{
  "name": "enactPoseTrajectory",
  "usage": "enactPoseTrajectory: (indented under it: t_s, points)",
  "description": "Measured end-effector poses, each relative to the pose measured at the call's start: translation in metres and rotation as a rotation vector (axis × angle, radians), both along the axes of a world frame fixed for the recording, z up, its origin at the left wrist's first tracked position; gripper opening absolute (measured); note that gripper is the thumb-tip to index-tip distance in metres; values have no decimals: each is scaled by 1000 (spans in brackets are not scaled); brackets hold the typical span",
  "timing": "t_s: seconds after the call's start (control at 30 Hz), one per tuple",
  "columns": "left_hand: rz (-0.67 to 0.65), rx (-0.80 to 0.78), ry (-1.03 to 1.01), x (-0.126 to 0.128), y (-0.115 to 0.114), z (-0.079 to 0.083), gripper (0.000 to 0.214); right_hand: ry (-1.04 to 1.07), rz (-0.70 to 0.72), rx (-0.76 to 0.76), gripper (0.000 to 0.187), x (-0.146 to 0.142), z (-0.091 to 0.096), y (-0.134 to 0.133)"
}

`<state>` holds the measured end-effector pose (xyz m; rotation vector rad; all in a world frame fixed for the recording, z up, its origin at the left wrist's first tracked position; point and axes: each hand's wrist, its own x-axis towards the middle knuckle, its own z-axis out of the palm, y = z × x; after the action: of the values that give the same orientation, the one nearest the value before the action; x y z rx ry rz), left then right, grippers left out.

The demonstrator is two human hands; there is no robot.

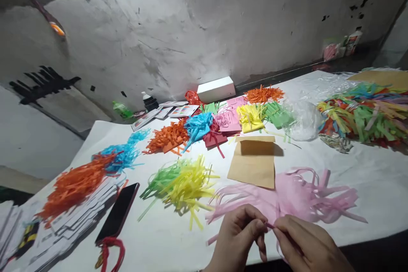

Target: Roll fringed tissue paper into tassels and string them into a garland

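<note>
My left hand (237, 236) and my right hand (304, 244) meet at the table's front edge, fingertips pinched together on a thin pink paper strip (270, 224). Just beyond them lies a heap of pink paper strips (296, 197). A folded brown paper envelope (253, 161) rests behind that heap. To the left of my hands sits a pile of yellow strips (191, 185) beside green strips (161, 178).
A black phone (118, 212) with a red cord lies at the front left near orange strips (75, 185) and blue strips (123, 153). Several coloured fringed bundles (229, 119) and a white box (216, 89) stand farther back. A mixed strip heap (366, 114) lies at right.
</note>
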<state>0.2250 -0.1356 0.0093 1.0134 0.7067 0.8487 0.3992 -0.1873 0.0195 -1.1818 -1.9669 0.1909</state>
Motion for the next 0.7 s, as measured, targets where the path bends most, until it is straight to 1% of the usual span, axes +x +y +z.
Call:
enactPoseTrajectory:
  t_s: [0.13,0.2,0.3,0.4,0.5,0.6,0.7]
  points:
    - [59,239,214,-18,-6,1,33,-138,63,-93,29,-4,6,-1]
    - [21,341,314,-26,-7,0,32,-179,119,-163,29,-5,12,0]
    - [-52,381,395,-32,-8,0,32,-147,145,-243,26,-6,16,1]
    - [-32,319,391,-33,-9,2,30,-27,160,-343,22,-8,11,3]
    - [15,139,343,-30,-8,0,28,24,210,-396,24,-10,2,4]
    - [55,-40,307,-27,-7,-2,29,40,199,-375,28,-11,-2,2]
    - [32,-124,332,-28,-5,1,26,32,143,-241,32,-13,-2,1]
